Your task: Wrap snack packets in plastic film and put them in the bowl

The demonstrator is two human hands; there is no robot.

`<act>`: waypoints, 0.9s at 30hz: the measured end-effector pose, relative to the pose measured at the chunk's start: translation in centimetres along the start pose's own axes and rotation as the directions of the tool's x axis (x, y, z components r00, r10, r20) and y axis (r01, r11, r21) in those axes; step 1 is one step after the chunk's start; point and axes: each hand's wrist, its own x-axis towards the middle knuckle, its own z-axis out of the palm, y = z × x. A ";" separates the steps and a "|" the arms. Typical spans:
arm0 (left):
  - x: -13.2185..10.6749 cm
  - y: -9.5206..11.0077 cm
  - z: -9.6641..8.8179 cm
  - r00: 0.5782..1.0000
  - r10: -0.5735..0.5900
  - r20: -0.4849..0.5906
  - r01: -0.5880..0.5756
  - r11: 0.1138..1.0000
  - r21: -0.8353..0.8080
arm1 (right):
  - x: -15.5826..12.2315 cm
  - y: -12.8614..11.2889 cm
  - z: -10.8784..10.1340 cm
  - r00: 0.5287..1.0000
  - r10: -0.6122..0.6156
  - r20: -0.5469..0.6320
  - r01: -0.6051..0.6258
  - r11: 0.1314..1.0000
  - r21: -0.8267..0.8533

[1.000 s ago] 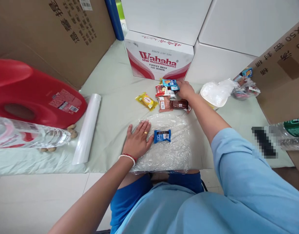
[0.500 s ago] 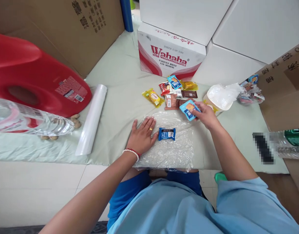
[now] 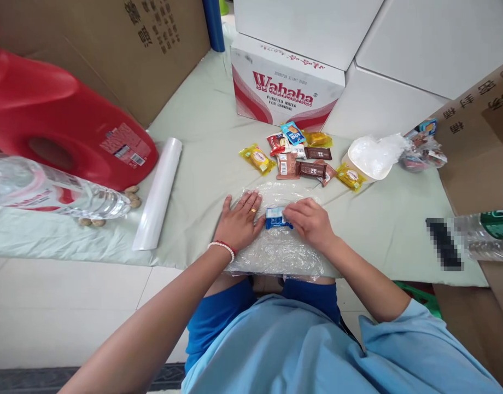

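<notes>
My left hand point(image 3: 240, 221) lies flat with fingers stretched out on a sheet of clear plastic film point(image 3: 276, 254), its thumb close to a dark blue snack packet point(image 3: 273, 224). My right hand point(image 3: 312, 221) is closed at the right end of a light blue snack packet point(image 3: 275, 212), which rests over the dark blue one; the fingers hide part of both. Behind the film is a pile of wrapped snacks, among them a brown packet point(image 3: 311, 169), a yellow packet point(image 3: 257, 158) and another light blue packet point(image 3: 293, 133).
To the left lie a roll of plastic film point(image 3: 158, 194), a large red jug point(image 3: 71, 126) and a clear water bottle point(image 3: 58, 186). A white tub point(image 3: 370, 160) with plastic in it stands right of the pile. At the back is a Wahaha box point(image 3: 286, 85).
My right hand has moved left and toward me, bringing the light blue packet from beside the pile down onto the dark blue packet. My left hand stays flat on the film.
</notes>
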 end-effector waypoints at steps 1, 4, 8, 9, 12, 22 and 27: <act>0.0 0.0 0.0 1.000 -0.001 0.002 0.001 1.000 0.002 | -0.7 -0.1 0.5 0.998 -0.045 0.036 0.046 0.998 -0.035; 0.0 -0.1 -0.1 1.000 -0.003 0.011 0.003 1.000 0.004 | -1.9 -0.2 1.5 0.995 -0.079 0.062 0.083 0.995 -0.053; 0.0 -0.1 0.1 1.000 0.003 0.008 -0.003 1.000 -0.005 | -1.0 0.3 1.3 0.999 -0.009 0.039 0.008 1.000 0.011; 0.0 -0.1 0.1 1.000 0.004 0.005 -0.004 1.000 -0.007 | -0.5 0.5 1.1 0.998 0.007 0.065 -0.009 0.999 0.030; 0.0 -0.1 0.1 1.000 0.005 -0.004 -0.005 1.000 -0.018 | 1.0 1.1 0.9 0.978 0.041 0.202 -0.058 0.995 0.076; 0.0 0.0 -0.2 1.000 -0.006 0.007 0.006 0.999 -0.048 | 1.0 0.1 0.8 0.942 0.091 0.322 -0.105 0.994 0.026; 0.1 -0.4 -0.8 0.999 -0.026 0.038 0.029 0.994 -0.107 | -0.2 0.1 -1.1 0.982 0.080 0.173 -0.091 0.994 0.058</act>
